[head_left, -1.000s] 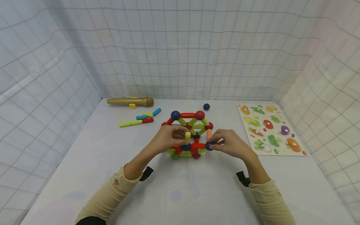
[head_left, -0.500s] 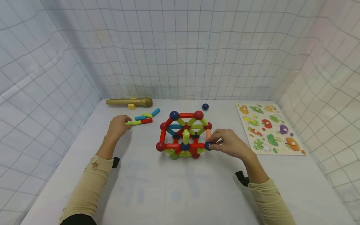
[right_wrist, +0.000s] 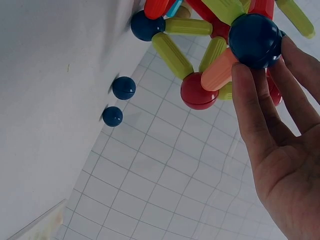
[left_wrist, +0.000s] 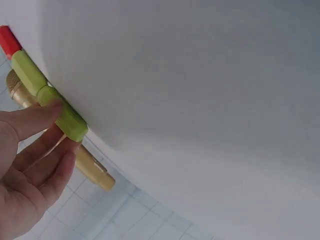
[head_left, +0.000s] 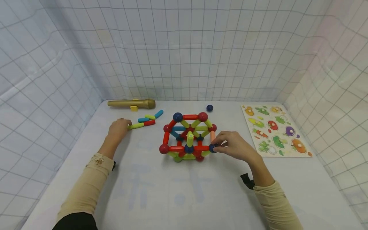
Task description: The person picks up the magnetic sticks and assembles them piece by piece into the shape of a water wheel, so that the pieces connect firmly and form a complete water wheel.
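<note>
On the table stands a frame of magnetic rods and balls (head_left: 176,149), in red, green, blue and orange. One green rod (head_left: 190,139) rises upright from the blue ball at its front middle. My right hand (head_left: 236,147) pinches the dark blue ball (right_wrist: 255,41) at the frame's right front corner, where an orange rod (right_wrist: 218,70) joins it. Far to the left, my left hand (head_left: 118,129) holds a green rod (left_wrist: 66,114) between thumb and fingers. That rod lies end to end with a second green rod (left_wrist: 28,71) and a red rod (left_wrist: 9,41).
Behind the rod row lie two blue rods (head_left: 159,113) and a short green rod (head_left: 150,117). A gold toy microphone (head_left: 130,103) rests at the back left. Two loose dark blue balls (right_wrist: 123,88) show in the right wrist view. A vegetable puzzle board (head_left: 273,131) lies at right.
My left hand has left the upright green rod on the frame and moved left to the row of rods, taking hold of its end rod. My right hand stays on the blue ball.
</note>
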{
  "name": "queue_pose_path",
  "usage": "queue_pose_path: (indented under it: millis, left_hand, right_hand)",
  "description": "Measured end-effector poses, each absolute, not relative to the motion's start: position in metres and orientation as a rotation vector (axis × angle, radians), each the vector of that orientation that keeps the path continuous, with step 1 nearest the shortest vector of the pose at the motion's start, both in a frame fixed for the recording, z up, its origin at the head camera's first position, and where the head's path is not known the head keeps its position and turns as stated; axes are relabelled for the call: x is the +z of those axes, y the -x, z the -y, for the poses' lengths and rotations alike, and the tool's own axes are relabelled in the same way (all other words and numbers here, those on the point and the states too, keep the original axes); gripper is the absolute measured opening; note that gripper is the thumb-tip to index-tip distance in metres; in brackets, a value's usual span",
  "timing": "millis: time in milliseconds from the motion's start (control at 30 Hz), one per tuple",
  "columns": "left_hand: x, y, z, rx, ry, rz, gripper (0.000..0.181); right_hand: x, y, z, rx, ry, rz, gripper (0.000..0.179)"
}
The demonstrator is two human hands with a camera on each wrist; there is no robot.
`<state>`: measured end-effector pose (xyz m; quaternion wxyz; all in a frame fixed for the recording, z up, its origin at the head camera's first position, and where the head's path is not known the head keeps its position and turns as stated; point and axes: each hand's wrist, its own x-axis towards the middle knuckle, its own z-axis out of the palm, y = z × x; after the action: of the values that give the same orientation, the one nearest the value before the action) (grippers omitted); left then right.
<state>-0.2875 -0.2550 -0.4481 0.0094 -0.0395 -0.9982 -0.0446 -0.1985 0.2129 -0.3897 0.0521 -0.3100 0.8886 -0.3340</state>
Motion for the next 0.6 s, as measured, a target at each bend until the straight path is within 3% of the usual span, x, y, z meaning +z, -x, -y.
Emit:
queue_pose_path:
  millis: [200, 367, 467, 600]
  left_hand:
    - [-0.451, 0.287, 0.254, 0.145, 0.31, 3.05, 0.025]
    - [-0.445, 0.281, 0.252, 0.176, 0.305, 3.025, 0.032]
    - [-0.429, 0.267, 0.244, -0.107, 0.222, 3.002, 0.035]
    - [-0.395, 0.235, 0.207, -0.859, 0.146, 2.873, 0.038]
  right_hand:
    - [-0.39, 0.198, -0.212, -1.014, 0.942, -2.708, 0.014]
    - [-0.39, 0.198, -0.212, -1.014, 0.938, -2.71, 0.014]
    - [-0.39, 0.197, -0.211, -1.009, 0.936, -2.708, 0.014]
    - [-0.39, 0.198, -0.212, -0.996, 0.944, -2.719, 0.015]
